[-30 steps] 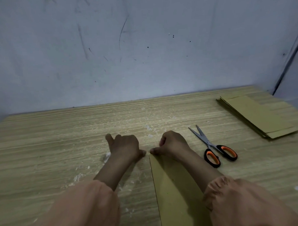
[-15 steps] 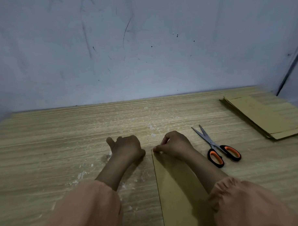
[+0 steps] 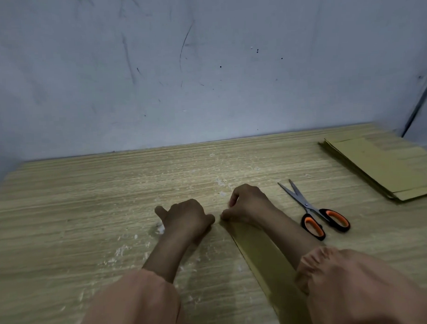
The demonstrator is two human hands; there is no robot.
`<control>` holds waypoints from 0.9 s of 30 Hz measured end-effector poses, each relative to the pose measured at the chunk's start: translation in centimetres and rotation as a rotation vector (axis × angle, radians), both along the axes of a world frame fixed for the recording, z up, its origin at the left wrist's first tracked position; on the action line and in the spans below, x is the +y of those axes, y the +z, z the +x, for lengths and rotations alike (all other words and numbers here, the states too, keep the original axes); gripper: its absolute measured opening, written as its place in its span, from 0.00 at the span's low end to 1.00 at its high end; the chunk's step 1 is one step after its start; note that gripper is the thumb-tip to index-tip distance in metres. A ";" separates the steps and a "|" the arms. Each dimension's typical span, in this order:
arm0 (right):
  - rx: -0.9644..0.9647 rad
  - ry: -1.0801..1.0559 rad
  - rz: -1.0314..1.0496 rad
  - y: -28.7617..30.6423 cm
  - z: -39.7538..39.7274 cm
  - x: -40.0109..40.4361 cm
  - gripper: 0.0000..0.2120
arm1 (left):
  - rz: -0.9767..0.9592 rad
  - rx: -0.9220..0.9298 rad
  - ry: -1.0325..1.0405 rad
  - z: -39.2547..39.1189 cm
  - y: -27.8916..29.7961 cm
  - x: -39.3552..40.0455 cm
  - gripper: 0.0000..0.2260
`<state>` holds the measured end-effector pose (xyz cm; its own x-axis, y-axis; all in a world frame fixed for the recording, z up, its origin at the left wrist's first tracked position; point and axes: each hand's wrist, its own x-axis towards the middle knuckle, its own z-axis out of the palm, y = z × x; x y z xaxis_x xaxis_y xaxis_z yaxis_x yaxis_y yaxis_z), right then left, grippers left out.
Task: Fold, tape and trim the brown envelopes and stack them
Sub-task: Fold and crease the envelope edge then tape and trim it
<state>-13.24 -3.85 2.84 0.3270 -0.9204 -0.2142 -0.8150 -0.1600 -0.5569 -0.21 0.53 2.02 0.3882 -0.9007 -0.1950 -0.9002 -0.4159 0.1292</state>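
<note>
Envelope (image 3: 262, 262) lies flat on the table (image 3: 64, 215), running from the near edge, under the right forearm, to its far left corner. Right hand (image 3: 245, 204) is curled, fingertips pinching that corner; left hand (image 3: 185, 217) is fisted just beside it on bare table, holding nothing visible. For a clean crease: pin the corner, run pressure along the edge. Scissors (image 3: 313, 214) right of the hands; finished stack (image 3: 382, 168) far right.
</note>
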 end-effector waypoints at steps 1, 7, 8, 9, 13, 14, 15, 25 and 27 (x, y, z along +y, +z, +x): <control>-0.013 -0.001 0.002 -0.2 0.0 0.0 0.10 | -0.009 -0.016 0.000 -0.2 0.0 0.0 0.12; -0.073 -0.017 -0.095 -1.7 -0.6 0.6 0.15 | -0.052 0.018 0.017 -0.7 -0.2 0.5 0.10; -0.082 -0.020 -0.133 -2.2 -0.6 0.9 0.16 | -0.065 0.035 0.019 -0.6 -0.3 0.6 0.10; -0.091 -0.025 -0.163 -2.5 -0.6 1.2 0.16 | -0.076 0.048 0.020 -0.6 -0.3 0.8 0.10; -0.144 -0.059 -0.157 -2.6 -0.7 1.3 0.16 | -0.108 0.063 0.033 -0.5 -0.6 1.5 0.12; -0.145 -0.064 -0.147 -2.5 -0.8 1.2 0.16 | -0.113 0.065 0.039 -0.5 -0.7 1.6 0.12; -0.144 -0.067 -0.140 -2.3 -0.7 1.1 0.16 | -0.122 0.068 0.044 -0.5 -0.7 1.7 0.13; -0.088 -0.072 -0.223 -2.5 -0.2 1.7 0.13 | -0.133 0.093 0.070 -0.6 -1.0 1.3 0.12; -0.156 -0.060 -0.196 -2.1 -1.1 2.0 0.11 | -0.134 0.099 0.071 -0.7 -0.9 1.3 0.12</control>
<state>-14.34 -1.88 0.77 0.2858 -0.9581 0.0194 -0.7329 -0.2316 -0.6398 -0.92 1.85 1.09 0.4363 -0.8924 -0.1152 -0.8495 -0.4507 0.2743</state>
